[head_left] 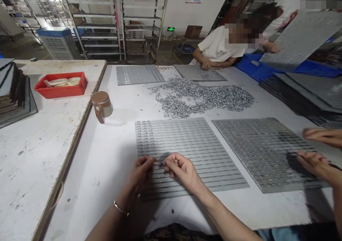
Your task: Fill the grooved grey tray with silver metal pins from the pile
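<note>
A grey board (187, 141) with dark parallel strips lies flat on the white table before me. Small shiny metal pieces (145, 134) sit in rows along its left side. Over the board's left part, my left hand (142, 171) is closed in a pinch; what its fingertips hold, if anything, is too small to make out. Close to its right, my right hand (183, 170) pinches what looks like one small metal piece (164, 162). The fingertips of both hands are a short gap apart. Beyond the board spreads a loose pile of metal pieces (203, 96).
A second filled board (262, 144) lies to the right, with another person's hands (315, 162) over it. A brown-lidded mug (103, 103) stands left, near a red tray (62, 91). Across the table, a person (221, 48) works at another board (184, 71). Stacked boards (307, 95) lie right.
</note>
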A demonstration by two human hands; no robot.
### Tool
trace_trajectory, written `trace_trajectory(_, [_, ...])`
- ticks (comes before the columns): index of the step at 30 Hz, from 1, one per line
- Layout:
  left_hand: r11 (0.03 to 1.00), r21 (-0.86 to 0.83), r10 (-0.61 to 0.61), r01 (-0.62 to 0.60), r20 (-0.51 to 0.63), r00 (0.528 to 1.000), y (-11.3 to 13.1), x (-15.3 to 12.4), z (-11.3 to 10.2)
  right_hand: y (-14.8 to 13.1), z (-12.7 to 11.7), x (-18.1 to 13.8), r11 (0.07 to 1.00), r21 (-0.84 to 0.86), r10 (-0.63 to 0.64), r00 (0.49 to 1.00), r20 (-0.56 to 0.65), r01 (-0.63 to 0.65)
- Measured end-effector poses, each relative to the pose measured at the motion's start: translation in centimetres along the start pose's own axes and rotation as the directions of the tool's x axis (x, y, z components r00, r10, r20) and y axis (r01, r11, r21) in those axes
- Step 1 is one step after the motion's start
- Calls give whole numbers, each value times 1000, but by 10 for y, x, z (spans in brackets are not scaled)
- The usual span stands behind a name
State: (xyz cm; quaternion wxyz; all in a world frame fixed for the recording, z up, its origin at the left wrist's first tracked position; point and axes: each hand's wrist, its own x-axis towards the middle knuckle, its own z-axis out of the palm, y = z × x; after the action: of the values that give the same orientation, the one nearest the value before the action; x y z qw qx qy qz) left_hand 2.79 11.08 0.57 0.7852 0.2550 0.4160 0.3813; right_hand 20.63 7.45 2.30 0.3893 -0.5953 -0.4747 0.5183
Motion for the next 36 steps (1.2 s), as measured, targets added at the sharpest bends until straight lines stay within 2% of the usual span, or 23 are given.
trace_trajectory(2, [995,-81,46,-54,-98,994,8,2,-3,7,-1,3,999,-44,11,1000,0,-11])
trace_trajectory(5, [975,-187,94,-122,-154,984,19,3,-8,20,5,7,951,-293,-100,995,-6,94])
trace_trajectory(8, [960,-245,99,-137,-160,982,22,4,-11,28,16,10,857,-486,-193,981,5,171])
trace_trajectory(11, [954,-278,68,-113,-165,984,19,6,-12,31,23,12,795,-584,-186,982,20,162])
trace_trajectory(14, [956,-288,25,-58,-118,993,14,8,-12,31,27,13,754,-644,-152,988,21,129])
trace_trajectory(17, [970,-244,6,-22,-68,998,11,7,-11,29,27,14,775,-628,-102,995,-14,71])
trace_trajectory(19, [982,-187,-11,3,-44,999,9,6,-9,26,24,13,849,-527,-88,995,-44,52])
trace_trajectory(22, [996,-88,-15,14,-8,1000,4,3,-6,14,14,6,949,-301,-113,992,-64,88])
trace_trajectory(24, [999,-42,-15,17,37,999,-1,1,-2,5,8,-1,961,-237,-151,988,-30,139])
trace_trajectory(28, [1000,-5,-28,28,133,991,-8,-3,4,-8,3,-13,929,-295,-221,975,36,222])
trace_trajectory(32, [998,60,-29,21,122,992,-6,-6,6,-10,6,-16,914,-335,-247,969,-18,227])
trace_trajectory(36, [994,106,-34,22,110,993,-3,-8,6,-6,9,-14,941,-273,-213,977,-18,200])
